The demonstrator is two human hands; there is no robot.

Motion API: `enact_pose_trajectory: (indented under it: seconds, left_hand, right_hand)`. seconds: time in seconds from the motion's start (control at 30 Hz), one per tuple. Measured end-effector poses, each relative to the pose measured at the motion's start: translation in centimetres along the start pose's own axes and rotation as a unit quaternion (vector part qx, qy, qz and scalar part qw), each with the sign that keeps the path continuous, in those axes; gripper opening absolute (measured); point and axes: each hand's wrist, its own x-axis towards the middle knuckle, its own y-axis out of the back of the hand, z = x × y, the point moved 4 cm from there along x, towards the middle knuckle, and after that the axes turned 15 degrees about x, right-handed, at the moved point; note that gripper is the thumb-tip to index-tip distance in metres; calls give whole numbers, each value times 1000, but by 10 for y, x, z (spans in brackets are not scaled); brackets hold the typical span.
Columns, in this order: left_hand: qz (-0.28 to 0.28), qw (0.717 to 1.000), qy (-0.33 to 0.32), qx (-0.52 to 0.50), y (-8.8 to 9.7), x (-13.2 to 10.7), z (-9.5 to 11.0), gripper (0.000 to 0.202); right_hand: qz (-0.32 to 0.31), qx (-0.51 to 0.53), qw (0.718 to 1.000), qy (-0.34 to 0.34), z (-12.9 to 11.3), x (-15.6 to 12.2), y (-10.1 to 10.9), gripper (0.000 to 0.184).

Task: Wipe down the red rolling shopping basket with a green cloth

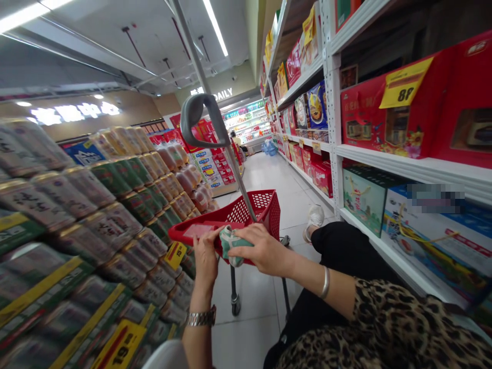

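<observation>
A red plastic shopping basket (265, 207) on wheels stands in the aisle in front of me, its grey pull handle (198, 110) raised on a metal rod. My left hand (205, 256), with a metal watch at the wrist, grips the basket's near rim. My right hand (265, 251), a silver bangle on its wrist, presses down on a small green and white packet (230, 243) at the same rim. A flat pink item (198, 229) lies inside the basket. My black-trousered leg and white shoe (314, 218) stretch out to the right.
Stacked shrink-wrapped cans (96, 205) with yellow price tags fill the left side. White shelves (403, 166) with red and blue gift boxes line the right. The tiled aisle floor (277, 179) runs ahead toward more displays and a distant person.
</observation>
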Motion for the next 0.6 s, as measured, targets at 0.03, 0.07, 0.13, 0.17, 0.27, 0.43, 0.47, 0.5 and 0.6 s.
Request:
enact_pose_trajectory:
  seconds: [0.03,0.07,0.13,0.17,0.27,0.43,0.47,0.5,0.6]
  left_hand:
    - [-7,1000,-12,17,-1,1,2,74]
    - [-12,999,-21,34,-2,2,5,72]
    - [-12,997,-25,67,-1,2,10,68]
    - [-10,996,-23,85,1,2,12,65]
    - [-2,988,-14,151,5,-3,23,50]
    - [1,978,-90,190,-7,-14,52,32]
    - [0,974,-108,201,-11,-17,57,31]
    - [3,969,-122,216,-14,-19,62,31]
    - [44,957,-145,248,-14,-28,71,37]
  right_hand:
    - [9,-1,1000,-3,3,-6,2,37]
    - [19,-3,1000,-6,6,-12,5,37]
    - [46,-8,999,-19,12,-23,13,38]
    - [62,-11,998,-27,16,-27,18,38]
    - [112,-21,993,-32,24,-24,42,48]
    - [194,-68,976,77,5,41,106,79]
    - [203,-86,971,91,-2,61,119,79]
    - [202,-103,969,96,-7,82,130,76]
    - [178,-123,972,88,-14,144,155,63]
